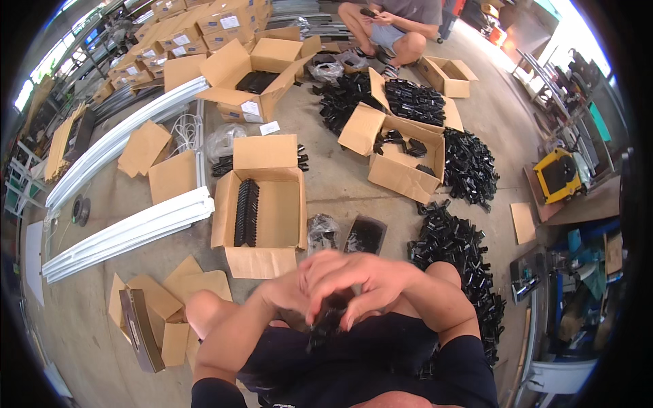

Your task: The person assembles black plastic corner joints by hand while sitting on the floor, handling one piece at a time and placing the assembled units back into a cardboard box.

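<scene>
Being gripped in the right hand (381, 275): one small black part (329, 319), pinched narrowly between curled fingers and thumb, over the lap. Part is blurred; exact shape can't be made out. Left hand (289, 289) is brought up against the right and partly covered by it; whether the part is also clasped there can't be told. Beside the right knee, a long heap of loose black parts (452, 238) is spread on the floor. Ahead of the hands, a clear plastic bag (323, 230). Left of that, an open carton (282, 204), with a row of black pieces (246, 214) stacked inside. Farther out, a second carton (401, 175) is partly filled with black pieces. Farthest, a dark object (368, 12) is held by a seated person (408, 30).
</scene>
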Demonstrator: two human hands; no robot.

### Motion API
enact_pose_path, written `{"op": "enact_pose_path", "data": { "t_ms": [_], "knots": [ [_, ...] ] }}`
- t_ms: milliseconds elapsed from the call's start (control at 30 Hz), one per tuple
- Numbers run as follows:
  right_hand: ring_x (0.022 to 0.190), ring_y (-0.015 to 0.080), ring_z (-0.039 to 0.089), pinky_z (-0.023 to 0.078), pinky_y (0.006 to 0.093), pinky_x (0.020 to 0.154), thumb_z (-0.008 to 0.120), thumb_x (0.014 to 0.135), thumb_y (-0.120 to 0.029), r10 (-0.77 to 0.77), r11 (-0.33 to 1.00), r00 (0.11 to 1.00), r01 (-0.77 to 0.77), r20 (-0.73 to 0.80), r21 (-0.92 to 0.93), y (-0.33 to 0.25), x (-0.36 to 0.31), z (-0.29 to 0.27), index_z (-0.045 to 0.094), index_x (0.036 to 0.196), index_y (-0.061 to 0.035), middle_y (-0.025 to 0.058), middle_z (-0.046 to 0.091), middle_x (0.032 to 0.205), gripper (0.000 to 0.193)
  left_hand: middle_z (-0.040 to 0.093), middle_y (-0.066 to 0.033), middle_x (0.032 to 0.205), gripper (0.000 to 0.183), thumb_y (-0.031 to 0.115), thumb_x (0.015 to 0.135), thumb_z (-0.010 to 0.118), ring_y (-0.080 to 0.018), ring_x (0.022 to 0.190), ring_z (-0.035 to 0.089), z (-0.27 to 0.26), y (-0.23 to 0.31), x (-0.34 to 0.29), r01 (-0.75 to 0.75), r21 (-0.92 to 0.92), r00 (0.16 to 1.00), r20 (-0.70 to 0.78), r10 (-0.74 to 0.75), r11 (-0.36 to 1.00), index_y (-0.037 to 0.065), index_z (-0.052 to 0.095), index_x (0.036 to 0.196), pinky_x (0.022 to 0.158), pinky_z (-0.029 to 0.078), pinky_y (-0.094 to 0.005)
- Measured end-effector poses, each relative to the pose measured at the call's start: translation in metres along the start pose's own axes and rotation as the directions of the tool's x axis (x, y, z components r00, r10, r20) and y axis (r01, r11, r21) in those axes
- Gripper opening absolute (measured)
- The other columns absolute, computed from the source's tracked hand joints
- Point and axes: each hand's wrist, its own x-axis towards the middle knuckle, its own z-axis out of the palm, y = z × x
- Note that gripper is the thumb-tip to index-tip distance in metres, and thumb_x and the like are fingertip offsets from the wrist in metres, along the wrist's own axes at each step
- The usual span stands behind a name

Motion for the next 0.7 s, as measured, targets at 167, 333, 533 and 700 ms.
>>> {"op": "enact_pose_path", "data": {
  "t_ms": [167, 333, 533, 700],
  "knots": [
    [0.101, 0.0301, 0.06, 0.044, 0.0412, 0.092, 0.086, 0.077, -0.025, 0.119, 0.754, 0.914, -0.337, -0.388, -0.564, -0.019, -0.021, -0.026, 0.071, 0.109, -0.0107, 0.0072, 0.067, 0.1, 0.038, 0.068, -0.0094, 0.124, 0.048, 0.005, 0.084, 0.08, -0.0192, 0.114, 0.064, -0.021, 0.003, 0.028, -0.192, -0.202, 0.883, -0.462, 0.08, 0.96, 0.001, 0.065, 0.129, 0.099, 0.051, -0.0358],
    [0.095, 0.0316, 0.059, 0.048, 0.0416, 0.086, 0.084, 0.078, -0.024, 0.073, 0.494, 0.823, -0.521, -0.563, -0.696, 0.007, -0.023, -0.023, 0.066, 0.116, -0.0102, 0.0074, 0.064, 0.106, 0.044, 0.069, -0.0108, 0.122, 0.049, 0.005, 0.086, 0.078, -0.0173, 0.11, 0.064, -0.015, 0.013, 0.029, -0.117, 0.333, 0.806, -0.519, 0.286, 0.936, 0.0, 0.064, 0.132, 0.097, 0.051, -0.0335],
    [0.091, 0.0302, 0.064, 0.052, 0.039, 0.081, 0.082, 0.081, -0.02, 0.2, 0.639, 0.741, -0.594, -0.641, -0.488, 0.008, -0.019, -0.017, 0.066, 0.116, -0.0073, 0.0099, 0.064, 0.1, 0.04, 0.072, -0.0096, 0.108, 0.045, 0.007, 0.088, 0.077, -0.015, 0.097, 0.066, -0.009, 0.01, 0.03, 0.019, 0.406, 0.779, -0.579, 0.241, 0.914, -0.002, 0.064, 0.129, 0.088, 0.053, -0.0308],
    [0.092, 0.0196, 0.066, 0.052, 0.0327, 0.08, 0.081, 0.082, -0.015, 0.229, 0.717, 0.672, -0.606, -0.704, -0.345, 0.012, -0.018, -0.016, 0.069, 0.113, -0.0034, 0.0079, 0.067, 0.1, 0.035, 0.073, -0.0113, 0.104, 0.041, 0.006, 0.088, 0.076, -0.0155, 0.093, 0.068, -0.009, 0.008, 0.029, 0.038, 0.404, 0.76, -0.605, 0.236, 0.914, -0.005, 0.064, 0.125, 0.085, 0.055, -0.0311]
  ]
}}
